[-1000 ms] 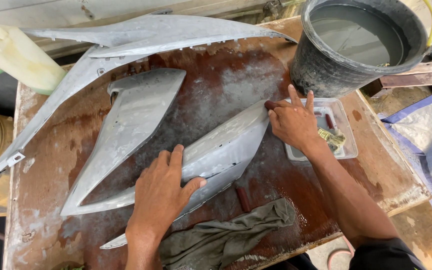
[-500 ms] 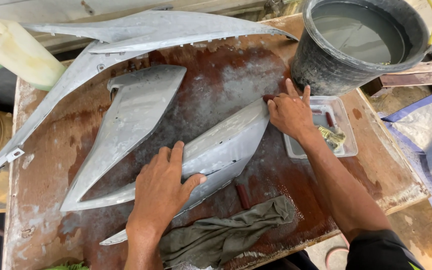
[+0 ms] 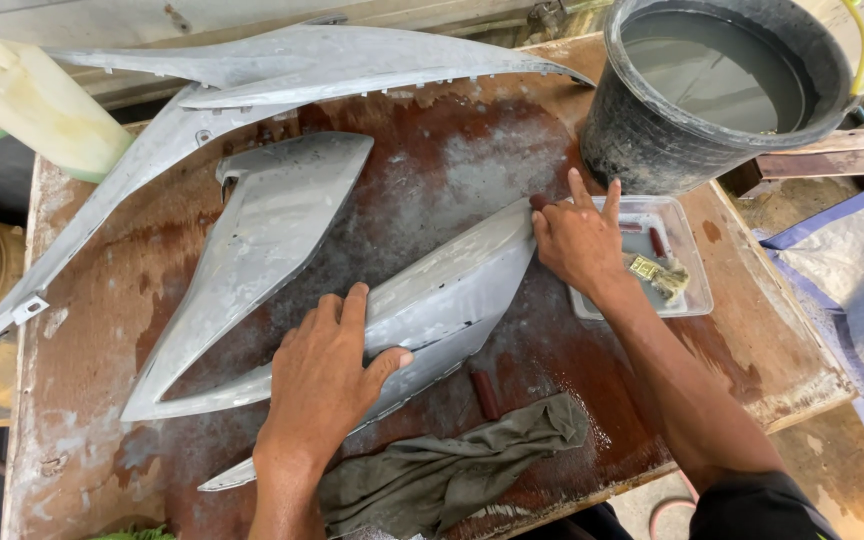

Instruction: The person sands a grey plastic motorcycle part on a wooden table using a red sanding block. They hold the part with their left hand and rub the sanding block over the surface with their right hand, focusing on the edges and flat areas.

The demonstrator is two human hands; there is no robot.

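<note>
A long grey plastic panel [image 3: 452, 300] lies slantwise across the middle of the wet, rust-brown worktop [image 3: 92, 440], its broad end up toward the right and its thin tip running down to the lower left. The left hand [image 3: 327, 375] lies flat on the panel's lower half, fingers spread wide and pressed onto the surface, thumb hooked over the near edge, gripping nothing. The right hand [image 3: 577, 240] rests at the panel's upper end, fingers stretched out and slightly apart, palm down against the edge; whether it pinches anything underneath cannot be told. Just beside that hand sits a shallow clear tray [image 3: 687, 285] with small odds and ends in it (a yellowish scrap among them). Behind the tray stands a black bucket [image 3: 652, 150] filled with cloudy grey water. A second grey panel [image 3: 262, 250] lies to the left of the first, close alongside, and a longer curved one [image 3: 282, 65] runs along the far edge of the worktop. A crumpled olive rag [image 3: 442, 475] lies at the near edge, with a small dark red stick [image 3: 484, 393] just above it.
</note>
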